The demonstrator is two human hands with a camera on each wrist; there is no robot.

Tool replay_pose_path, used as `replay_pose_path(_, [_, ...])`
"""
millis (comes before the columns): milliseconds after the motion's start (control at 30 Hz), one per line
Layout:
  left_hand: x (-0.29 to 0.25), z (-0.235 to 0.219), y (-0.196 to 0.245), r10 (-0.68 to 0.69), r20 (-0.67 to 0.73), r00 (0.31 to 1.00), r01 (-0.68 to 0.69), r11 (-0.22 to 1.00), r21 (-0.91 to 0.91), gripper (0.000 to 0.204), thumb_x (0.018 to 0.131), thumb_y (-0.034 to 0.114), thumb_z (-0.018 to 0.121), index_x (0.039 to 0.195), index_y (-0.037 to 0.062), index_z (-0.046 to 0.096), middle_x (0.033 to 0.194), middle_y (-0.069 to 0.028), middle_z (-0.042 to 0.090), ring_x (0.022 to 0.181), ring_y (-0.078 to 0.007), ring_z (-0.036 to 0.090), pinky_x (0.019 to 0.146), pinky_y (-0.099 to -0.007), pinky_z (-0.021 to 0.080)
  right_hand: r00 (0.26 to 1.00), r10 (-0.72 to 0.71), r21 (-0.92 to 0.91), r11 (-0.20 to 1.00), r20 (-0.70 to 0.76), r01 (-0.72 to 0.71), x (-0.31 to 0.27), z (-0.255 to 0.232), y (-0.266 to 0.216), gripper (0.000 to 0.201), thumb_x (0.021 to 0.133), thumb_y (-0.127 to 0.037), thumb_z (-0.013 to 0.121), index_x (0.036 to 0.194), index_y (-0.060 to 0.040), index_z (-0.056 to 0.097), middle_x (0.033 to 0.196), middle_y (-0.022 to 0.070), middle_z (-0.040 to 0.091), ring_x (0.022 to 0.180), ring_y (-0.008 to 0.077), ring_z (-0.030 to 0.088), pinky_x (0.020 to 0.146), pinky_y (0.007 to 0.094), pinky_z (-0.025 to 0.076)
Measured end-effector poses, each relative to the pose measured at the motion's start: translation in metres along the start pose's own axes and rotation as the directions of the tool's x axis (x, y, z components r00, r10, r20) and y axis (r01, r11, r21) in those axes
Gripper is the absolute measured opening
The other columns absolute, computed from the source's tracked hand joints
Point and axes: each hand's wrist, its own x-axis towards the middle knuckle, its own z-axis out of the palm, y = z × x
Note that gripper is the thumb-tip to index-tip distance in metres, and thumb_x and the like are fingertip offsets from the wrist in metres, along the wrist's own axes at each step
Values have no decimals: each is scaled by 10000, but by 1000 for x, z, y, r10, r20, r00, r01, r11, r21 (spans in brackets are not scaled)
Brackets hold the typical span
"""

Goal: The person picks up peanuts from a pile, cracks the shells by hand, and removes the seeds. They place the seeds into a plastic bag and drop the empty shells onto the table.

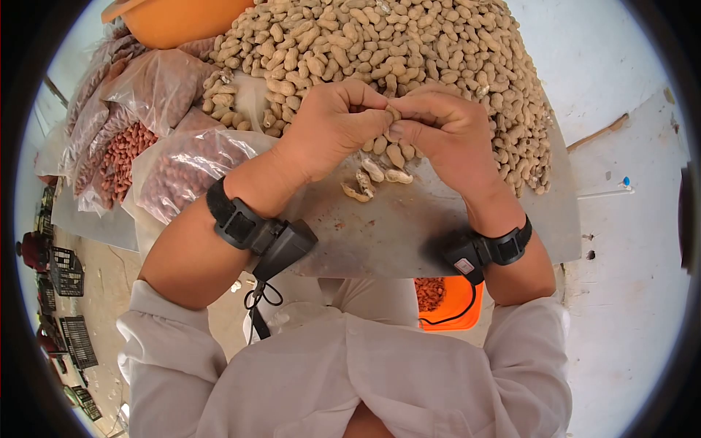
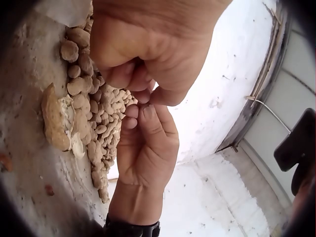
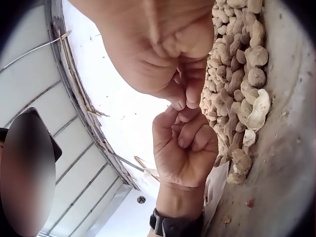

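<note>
Both hands meet in front of a big pile of unshelled peanuts point(image 1: 409, 51). My left hand point(image 1: 381, 118) and my right hand point(image 1: 403, 123) pinch one peanut point(image 1: 394, 112) between thumbs and curled fingers, above the grey tabletop point(image 1: 409, 233). In the left wrist view the left hand point(image 2: 144, 94) is on top and the right hand point(image 2: 140, 114) comes up from below, fingertips touching; the peanut itself is hidden there. The right wrist view shows the right hand point(image 3: 183, 101) above the left hand point(image 3: 178, 118). Broken shells point(image 1: 372, 179) lie on the table just under the hands.
Clear bags of red shelled peanuts point(image 1: 190, 164) lie at the left of the table, with an orange basin point(image 1: 175, 18) behind them. An orange bucket point(image 1: 445, 299) holding kernels stands below the table's near edge. White floor spreads to the right.
</note>
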Motion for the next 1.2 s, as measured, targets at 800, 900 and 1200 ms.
replay_pose_path(800, [3,0,-7,44,-18,999,-46,989,-144,68,794,33,581,822,-21,612,653,-2,545,535,-51,459,465,-183,345,997,-76,93,993,-24,78,1,7,11,235,710,23,634,939,-16,671,786,45,589,646,99,550,568,219,439])
replay_pose_path(900, [2,1,-5,30,-17,999,-33,979,-200,57,798,31,580,816,-15,607,652,-10,544,511,-50,442,453,-185,325,998,-57,144,988,-35,62,0,9,10,217,730,29,627,939,-9,667,796,43,591,633,85,557,559,210,442])
replay_pose_path(1200, [0,6,0,-30,-52,998,9,933,-361,107,829,39,564,897,-18,624,723,-43,577,499,-54,417,438,-183,303,995,53,453,891,-85,-8,0,11,10,148,808,20,601,954,9,621,863,62,624,717,100,614,624,196,491])
